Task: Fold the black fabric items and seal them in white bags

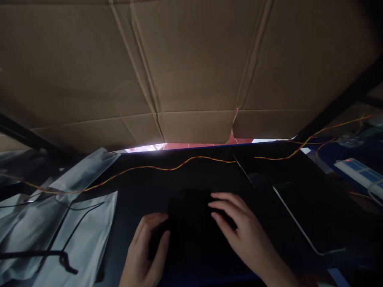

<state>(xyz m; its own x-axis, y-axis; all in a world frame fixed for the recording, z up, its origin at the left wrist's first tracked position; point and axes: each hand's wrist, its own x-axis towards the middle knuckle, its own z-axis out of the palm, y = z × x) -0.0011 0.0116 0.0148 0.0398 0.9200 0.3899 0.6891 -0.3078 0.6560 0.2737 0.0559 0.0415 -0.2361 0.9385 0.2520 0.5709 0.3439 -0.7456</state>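
Observation:
Between my hands is a very dark, box-like black object (190, 223); its outline barely stands out from the black tabletop (134, 179), and its kind cannot be made out. My left hand (151, 243) has curled fingers and thumb at the object's left side. On the opposite side, my right hand (236, 225) rests its fingertips against the object, thumb below the fingers. To the right lies a flat dark phone-like slab (308, 217) with a pale edge. Another thin dark slab (247, 167) lies farther back.
Clear plastic bags (80, 235) and a black cord (36, 254) lie at left. A twisted red-yellow wire (179, 163) crosses the tabletop. Cardboard (194, 59) hangs behind, between dark frame bars. A white power strip (359, 171) with a red light is at right.

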